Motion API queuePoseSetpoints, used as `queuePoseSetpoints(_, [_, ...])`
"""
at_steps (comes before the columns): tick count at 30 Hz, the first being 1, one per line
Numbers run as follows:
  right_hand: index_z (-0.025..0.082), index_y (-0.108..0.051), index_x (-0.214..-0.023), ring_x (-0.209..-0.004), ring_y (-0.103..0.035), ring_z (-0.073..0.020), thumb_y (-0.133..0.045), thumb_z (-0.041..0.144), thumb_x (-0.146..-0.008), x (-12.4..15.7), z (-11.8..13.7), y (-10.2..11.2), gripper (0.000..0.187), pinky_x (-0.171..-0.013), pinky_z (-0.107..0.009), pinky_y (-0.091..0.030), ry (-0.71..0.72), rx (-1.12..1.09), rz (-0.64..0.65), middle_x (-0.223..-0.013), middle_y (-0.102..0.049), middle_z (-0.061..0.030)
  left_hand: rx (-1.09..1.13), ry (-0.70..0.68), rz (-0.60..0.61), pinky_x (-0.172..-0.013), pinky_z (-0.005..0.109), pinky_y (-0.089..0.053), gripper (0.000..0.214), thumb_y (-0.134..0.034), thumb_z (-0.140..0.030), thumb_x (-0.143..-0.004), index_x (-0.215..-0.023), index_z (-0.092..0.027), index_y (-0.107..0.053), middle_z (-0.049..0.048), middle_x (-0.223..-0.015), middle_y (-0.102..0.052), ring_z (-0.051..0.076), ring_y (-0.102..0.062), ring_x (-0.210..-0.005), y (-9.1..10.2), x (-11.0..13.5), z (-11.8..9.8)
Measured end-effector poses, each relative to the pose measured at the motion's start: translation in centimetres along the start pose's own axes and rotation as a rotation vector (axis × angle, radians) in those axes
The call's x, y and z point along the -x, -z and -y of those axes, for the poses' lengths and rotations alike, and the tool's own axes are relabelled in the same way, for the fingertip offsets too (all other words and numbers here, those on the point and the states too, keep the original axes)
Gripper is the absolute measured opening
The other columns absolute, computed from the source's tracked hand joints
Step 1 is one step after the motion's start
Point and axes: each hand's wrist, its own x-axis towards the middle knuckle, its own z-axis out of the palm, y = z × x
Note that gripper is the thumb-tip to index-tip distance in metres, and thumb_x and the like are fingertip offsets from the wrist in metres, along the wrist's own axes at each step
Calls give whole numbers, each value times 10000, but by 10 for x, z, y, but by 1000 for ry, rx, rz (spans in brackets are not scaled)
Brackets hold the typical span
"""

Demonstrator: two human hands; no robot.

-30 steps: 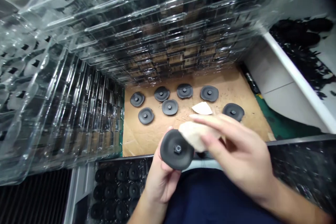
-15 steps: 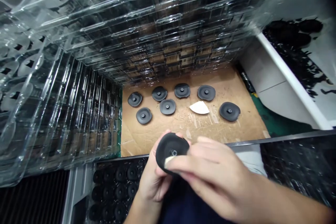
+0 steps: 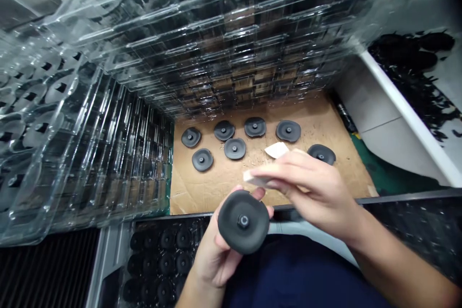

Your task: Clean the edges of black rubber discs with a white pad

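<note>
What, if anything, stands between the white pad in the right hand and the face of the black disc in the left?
Nothing visible covers the face of the black disc. Fingertips of the left hand show past its far rim, near the white pad in the right hand, but leave that face open.

I'm looking into a parts workshop.
Clear tray stacks (image 3: pixel 231 33) at twelve o'clock, matching black discs (image 3: pixel 235 148) mid-dial.
</note>
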Motion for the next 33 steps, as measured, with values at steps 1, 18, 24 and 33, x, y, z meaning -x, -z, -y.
queuePoseSetpoints(1, [222,-659,-1035,-775,-584,-148,-496,163,-885,8,-6,-1,229,-714,-290,-448,-121,-48,-53,-887,-678,-16,25,7,4,-876,376,-493,587,-843,-317,-494,-1044,-250,-652,42,-1092,-689,265,-662,-927,-1,0,-2])
queuePoseSetpoints(18, [199,-661,-1032,-635,-550,-151,-401,125,-906,2,34,-2,298,-579,-297,-408,196,144,75,-725,-660,-13,-32,-34,23,-972,332,-436,669,-827,-410,-493,-1110,-231,-640,40,-1022,-701,241,-607,-1043,9,-3,7])
queuePoseSetpoints(24, [162,-674,-970,-597,-514,-155,-390,71,-859,-3,32,-9,318,-566,-307,-382,183,198,96,-683,-622,-25,-82,-56,-17,-947,356,-455,714,-814,-465,-466,-1122,-252,-629,62,-1130,-666,237,-628,-980,7,0,3])
queuePoseSetpoints(33, [178,-651,-1002,-665,-637,-130,-513,99,-834,39,37,-19,231,-603,-232,-523,-163,-129,-40,-832,-707,-25,-46,-293,-52,-919,408,-469,631,-863,-343,-429,-1024,-316,-658,24,-1092,-685,266,-645,-981,3,-13,5])
